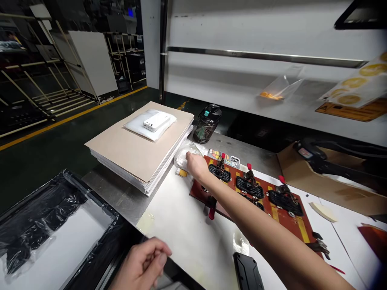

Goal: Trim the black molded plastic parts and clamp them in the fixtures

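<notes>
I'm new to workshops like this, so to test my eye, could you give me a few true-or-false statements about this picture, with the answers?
The right hand touches a clear plastic bag. True.
A white power bank lies on top of the stacked boards. True.
The left hand grips a dark bottle. False: the bottle stands on the steel bench, and the left hand shows nothing in it.
The reddish-brown board carries no clamps. False: red-handled toggle clamps stand on it.
</notes>
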### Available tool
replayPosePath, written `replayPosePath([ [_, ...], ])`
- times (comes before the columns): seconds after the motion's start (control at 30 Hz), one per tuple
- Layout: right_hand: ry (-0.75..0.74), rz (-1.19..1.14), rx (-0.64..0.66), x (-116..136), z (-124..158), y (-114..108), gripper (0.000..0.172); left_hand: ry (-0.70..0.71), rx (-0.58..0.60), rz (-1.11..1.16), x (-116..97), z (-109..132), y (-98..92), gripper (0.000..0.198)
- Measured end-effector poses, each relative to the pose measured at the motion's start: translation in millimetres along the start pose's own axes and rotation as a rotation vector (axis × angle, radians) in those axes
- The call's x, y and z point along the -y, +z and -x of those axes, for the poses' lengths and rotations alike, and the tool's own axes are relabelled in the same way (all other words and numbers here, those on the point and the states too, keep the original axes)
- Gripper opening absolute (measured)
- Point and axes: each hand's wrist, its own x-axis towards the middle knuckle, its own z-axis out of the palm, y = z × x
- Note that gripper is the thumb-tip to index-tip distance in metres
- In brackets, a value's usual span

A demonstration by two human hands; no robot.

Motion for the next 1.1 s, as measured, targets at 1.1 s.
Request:
replayPosePath([
  [1.1,0.214,-0.758,-0.004,13.0,252.9,0.8,0.007,0.323,-0.356,-0.607,-19.1,-44.5,69.1,0.015],
])
